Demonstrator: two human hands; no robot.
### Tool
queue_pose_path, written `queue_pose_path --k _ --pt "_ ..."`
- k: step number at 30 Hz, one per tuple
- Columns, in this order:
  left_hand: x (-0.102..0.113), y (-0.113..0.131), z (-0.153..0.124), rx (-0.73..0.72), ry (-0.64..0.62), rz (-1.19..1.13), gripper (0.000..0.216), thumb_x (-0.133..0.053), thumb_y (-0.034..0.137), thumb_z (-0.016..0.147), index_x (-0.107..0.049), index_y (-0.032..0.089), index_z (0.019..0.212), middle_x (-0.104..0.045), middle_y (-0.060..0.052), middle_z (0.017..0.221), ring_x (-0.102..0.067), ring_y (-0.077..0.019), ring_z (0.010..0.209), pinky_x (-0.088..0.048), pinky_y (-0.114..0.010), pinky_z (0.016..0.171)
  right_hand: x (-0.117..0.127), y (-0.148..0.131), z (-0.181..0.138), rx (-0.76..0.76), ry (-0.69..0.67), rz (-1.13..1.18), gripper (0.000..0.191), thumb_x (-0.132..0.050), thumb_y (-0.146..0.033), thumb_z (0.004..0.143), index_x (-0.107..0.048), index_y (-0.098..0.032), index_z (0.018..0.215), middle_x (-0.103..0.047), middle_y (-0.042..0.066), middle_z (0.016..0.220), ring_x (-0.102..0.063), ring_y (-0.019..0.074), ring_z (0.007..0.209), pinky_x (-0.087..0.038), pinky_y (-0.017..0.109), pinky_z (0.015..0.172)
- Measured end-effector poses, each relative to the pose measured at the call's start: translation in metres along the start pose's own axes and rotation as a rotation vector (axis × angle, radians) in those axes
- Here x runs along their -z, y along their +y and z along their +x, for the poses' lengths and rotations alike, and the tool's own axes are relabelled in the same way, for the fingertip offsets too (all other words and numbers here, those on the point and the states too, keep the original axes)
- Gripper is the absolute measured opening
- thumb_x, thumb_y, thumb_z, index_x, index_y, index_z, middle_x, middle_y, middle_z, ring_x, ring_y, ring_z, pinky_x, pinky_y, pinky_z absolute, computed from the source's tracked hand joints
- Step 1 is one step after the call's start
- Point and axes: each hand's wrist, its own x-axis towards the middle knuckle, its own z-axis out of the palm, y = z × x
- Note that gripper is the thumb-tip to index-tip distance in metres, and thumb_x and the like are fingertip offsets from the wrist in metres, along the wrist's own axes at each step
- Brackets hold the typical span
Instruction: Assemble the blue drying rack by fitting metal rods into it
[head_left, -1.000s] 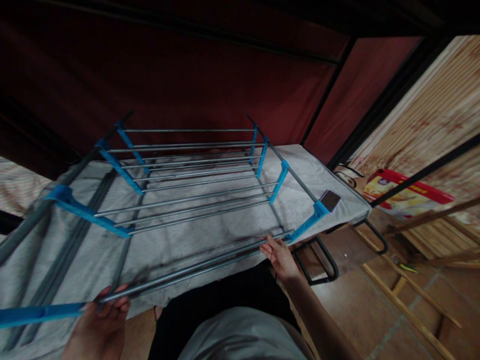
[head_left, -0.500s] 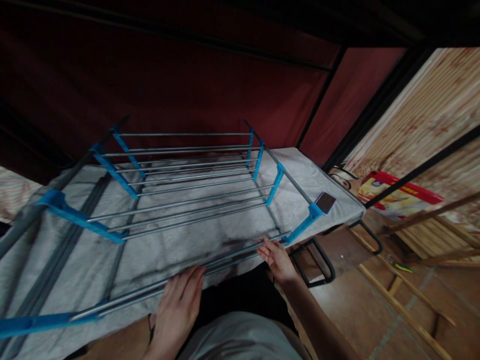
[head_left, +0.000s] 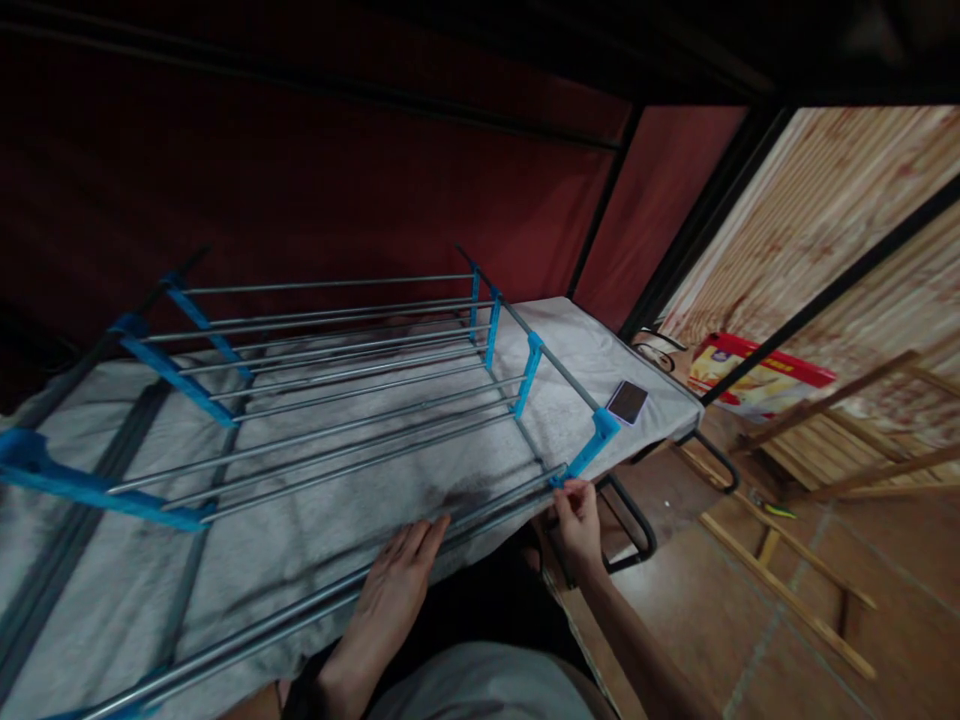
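A shoe rack of grey metal tubes [head_left: 352,437] and blue plastic brackets [head_left: 529,375] lies across a bed-like surface covered with a pale grey cloth [head_left: 375,510]. My left hand [head_left: 401,570] rests over the front pair of rods [head_left: 300,612], its fingers stretched out and close together. Its thumb is hidden. At the right end of those rods, my right hand [head_left: 579,515] pinches the lower end of the front right blue bracket [head_left: 592,445]. The fingertips partly cover the joint, so how far the rods sit in it cannot be seen.
A phone [head_left: 628,402] lies on the cloth right of the rack. Loose grey tubes [head_left: 90,500] lie at the left. Black metal legs [head_left: 637,530] stick out at the front edge. On the tiled floor are a wooden frame [head_left: 787,590] and a red-and-yellow box [head_left: 757,375].
My right hand has moved from the rods to the bracket end. My left hand has slid rightward along the rods. The view has shifted right.
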Motion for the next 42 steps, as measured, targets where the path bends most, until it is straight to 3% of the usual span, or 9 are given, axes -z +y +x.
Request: queue_pose_path --k 3,5,9,16,20,25,32,37,42 --pt "0.002 0.001 0.002 0.004 -0.015 -0.001 0.065 -0.032 -0.002 0.082 -0.054 0.022 0.138 -0.066 -0.009 0.125 -0.063 -0.0220 0.116 -0.048 -0.041 0.104 0.014 0.000 0.015 0.136 0.127 -0.163 0.047 -0.070 -0.045 0.074 -0.054 -0.024 0.113 -0.059 0.006 0.113 -0.056 0.0196 0.102 -0.045 0.034 0.095" --pt "0.003 0.002 0.003 0.010 -0.033 0.007 0.064 -0.032 -0.002 0.083 -0.055 0.021 0.137 -0.066 -0.010 0.125 -0.063 -0.0223 0.114 -0.049 -0.041 0.102 0.017 -0.001 0.025 0.171 0.072 -0.195 0.051 -0.070 -0.046 0.074 -0.055 -0.024 0.117 -0.059 0.008 0.121 -0.056 0.0215 0.108 -0.044 0.036 0.099" --pt "0.004 0.003 0.005 0.008 -0.040 0.032 0.059 -0.032 -0.001 0.085 -0.057 0.020 0.134 -0.067 -0.010 0.124 -0.065 -0.0227 0.110 -0.050 -0.040 0.099 0.016 -0.004 0.036 0.159 -0.090 -0.252 0.036 -0.063 -0.051 0.080 -0.063 -0.024 0.103 -0.069 0.007 0.107 -0.062 0.0242 0.101 -0.046 0.039 0.095" --pt "0.018 0.013 0.019 -0.013 -0.060 -0.070 0.037 -0.036 0.015 0.096 -0.060 0.016 0.125 -0.070 -0.012 0.115 -0.068 -0.0230 0.103 -0.053 -0.037 0.091 0.023 -0.008 0.039 0.209 -0.142 -0.339 0.034 -0.061 -0.049 0.081 -0.066 -0.023 0.103 -0.072 0.008 0.104 -0.066 0.0247 0.094 -0.049 0.036 0.086" --pt "0.023 0.034 0.044 -0.034 -0.123 -0.166 0.036 -0.038 0.022 0.099 -0.057 0.016 0.128 -0.068 -0.013 0.120 -0.067 -0.0227 0.106 -0.053 -0.035 0.091 0.024 -0.006 0.042 0.217 -0.157 -0.348 0.032 -0.061 -0.047 0.082 -0.066 -0.024 0.104 -0.072 0.008 0.103 -0.066 0.0246 0.094 -0.049 0.036 0.087" --pt "0.009 0.073 0.088 -0.082 -0.189 -0.302 0.038 -0.038 0.027 0.098 -0.054 0.021 0.133 -0.066 -0.010 0.125 -0.064 -0.0209 0.112 -0.049 -0.033 0.097 0.025 -0.005 0.044 0.207 -0.157 -0.338 0.031 -0.064 -0.045 0.080 -0.067 -0.025 0.102 -0.072 0.007 0.101 -0.066 0.0244 0.093 -0.049 0.037 0.089" --pt "-0.017 0.131 0.150 -0.190 -0.218 -0.334 0.048 -0.035 0.008 0.093 -0.048 0.013 0.138 -0.060 -0.016 0.133 -0.059 -0.0216 0.122 -0.046 -0.033 0.103 0.026 -0.007 0.046 0.203 -0.176 -0.332 0.028 -0.063 -0.042 0.081 -0.067 -0.024 0.102 -0.072 0.005 0.097 -0.066 0.0230 0.089 -0.049 0.034 0.085" --pt "-0.024 0.143 0.168 -0.127 -0.215 -0.368 0.040 -0.038 0.020 0.098 -0.052 0.015 0.135 -0.064 -0.014 0.127 -0.063 -0.0222 0.115 -0.049 -0.034 0.098 0.029 -0.008 0.047 0.233 -0.233 -0.381 0.026 -0.058 -0.036 0.085 -0.066 -0.024 0.106 -0.071 0.004 0.095 -0.065 0.0221 0.086 -0.048 0.033 0.082" --pt "-0.017 0.147 0.170 -0.068 -0.248 -0.361 0.038 -0.037 0.031 0.101 -0.054 0.019 0.133 -0.067 -0.013 0.125 -0.065 -0.0213 0.112 -0.050 -0.032 0.093 0.031 -0.012 0.048 0.233 -0.248 -0.386 0.024 -0.058 -0.033 0.085 -0.067 -0.025 0.106 -0.071 0.004 0.098 -0.065 0.0228 0.090 -0.047 0.034 0.087"
